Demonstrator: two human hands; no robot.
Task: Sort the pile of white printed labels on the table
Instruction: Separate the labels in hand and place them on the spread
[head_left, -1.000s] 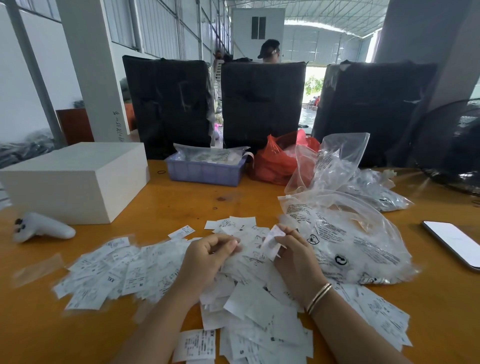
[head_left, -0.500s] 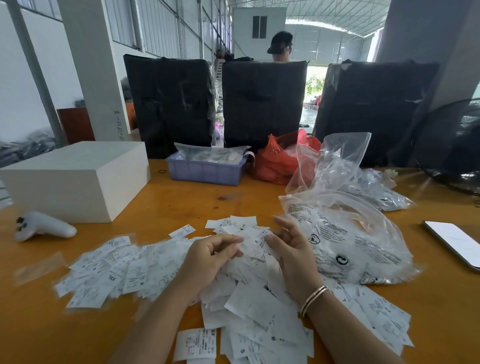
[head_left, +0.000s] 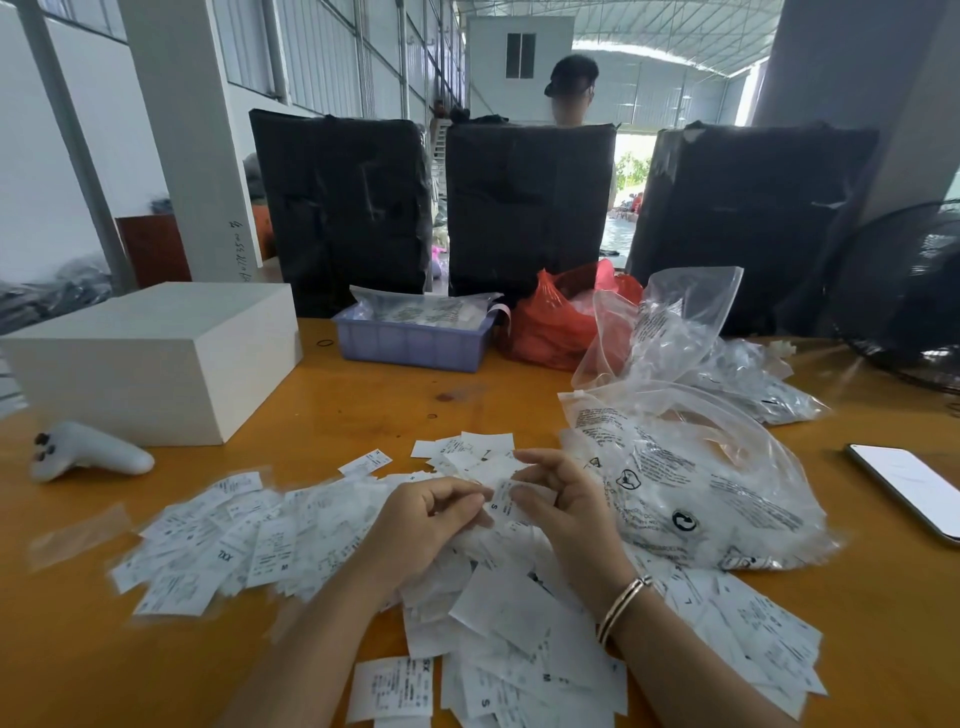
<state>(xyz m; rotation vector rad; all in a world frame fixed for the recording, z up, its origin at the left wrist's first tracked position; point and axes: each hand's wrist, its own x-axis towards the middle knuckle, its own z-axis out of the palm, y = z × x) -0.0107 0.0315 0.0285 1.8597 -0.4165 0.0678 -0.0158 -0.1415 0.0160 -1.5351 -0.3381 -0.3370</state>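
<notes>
since a moment ago the hands have drawn together and a single label (head_left: 506, 501) marked "s" has come up between them, where before the right hand (head_left: 563, 512) hovered with spread fingers. now the right hand pinches that label at its right side, and the left hand (head_left: 431, 522), fingers curled, pinches its left edge. both hang just above the pile of labels (head_left: 291, 535) spread across the wooden table (head_left: 363, 405). a clear plastic bag (head_left: 691, 483) lies just right of the hands, a white controller (head_left: 88, 454) and a white box (head_left: 156, 358) off to the left.
</notes>
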